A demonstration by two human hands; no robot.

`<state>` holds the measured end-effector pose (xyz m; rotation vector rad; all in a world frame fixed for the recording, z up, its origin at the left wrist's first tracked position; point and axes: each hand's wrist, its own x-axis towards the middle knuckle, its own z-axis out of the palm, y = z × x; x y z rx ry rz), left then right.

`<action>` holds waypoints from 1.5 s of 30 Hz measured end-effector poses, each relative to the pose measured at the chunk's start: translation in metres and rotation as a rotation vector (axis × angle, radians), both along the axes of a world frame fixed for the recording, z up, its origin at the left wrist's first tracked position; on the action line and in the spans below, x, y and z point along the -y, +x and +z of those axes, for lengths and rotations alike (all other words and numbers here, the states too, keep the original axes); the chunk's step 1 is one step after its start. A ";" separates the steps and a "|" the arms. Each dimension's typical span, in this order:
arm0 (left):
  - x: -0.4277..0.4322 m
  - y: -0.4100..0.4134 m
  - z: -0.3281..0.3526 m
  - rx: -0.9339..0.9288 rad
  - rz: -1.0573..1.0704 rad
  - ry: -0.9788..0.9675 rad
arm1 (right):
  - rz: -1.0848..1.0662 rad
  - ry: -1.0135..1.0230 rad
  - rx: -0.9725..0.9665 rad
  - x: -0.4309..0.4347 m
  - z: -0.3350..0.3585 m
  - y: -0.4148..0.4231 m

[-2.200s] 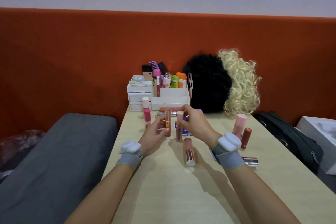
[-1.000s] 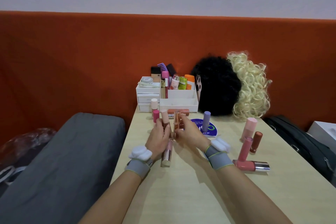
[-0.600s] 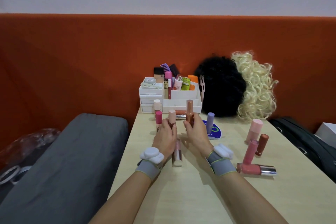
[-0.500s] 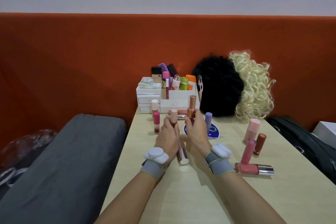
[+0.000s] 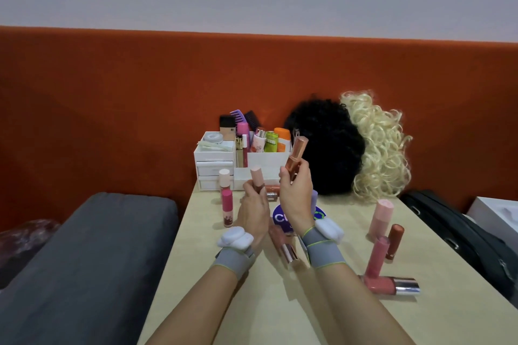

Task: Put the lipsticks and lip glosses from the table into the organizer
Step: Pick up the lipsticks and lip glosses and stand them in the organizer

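My right hand [image 5: 296, 193] holds a copper lip gloss [image 5: 296, 154] raised and tilted, in front of the white organizer [image 5: 253, 161] at the table's far edge. My left hand [image 5: 253, 211] grips a pink-capped lip gloss [image 5: 257, 179] upright, just left of the right hand. A rose-gold tube [image 5: 285, 246] lies on the table between my wrists. Two pink tubes [image 5: 226, 204] stand left of my hands. More tubes [image 5: 380, 221] stand at the right, and one [image 5: 392, 285] lies flat there.
A black wig [image 5: 328, 145] and a blond wig [image 5: 384, 145] sit behind, right of the organizer. A blue sticker [image 5: 281, 218] lies under my right hand. A grey cushion [image 5: 84, 260] is left of the table, a black bag [image 5: 459, 235] and white box [image 5: 499, 213] right.
Both hands rose from the table and moved toward the organizer. The right hand lifted the copper gloss higher and tilted it; the left hand keeps its pink-capped gloss.
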<state>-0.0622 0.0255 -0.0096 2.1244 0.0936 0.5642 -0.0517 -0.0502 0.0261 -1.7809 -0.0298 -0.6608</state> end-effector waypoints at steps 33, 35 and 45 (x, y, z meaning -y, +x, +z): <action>-0.092 0.176 0.095 -0.013 -0.386 0.177 | 0.025 -0.109 -0.194 -0.036 -0.004 0.152; -0.089 0.183 0.091 -0.030 -0.397 0.225 | 0.039 -0.132 -0.215 -0.034 -0.006 0.157; -0.080 0.215 0.073 -0.100 -0.315 0.514 | 0.048 -0.249 -0.282 -0.030 -0.021 0.179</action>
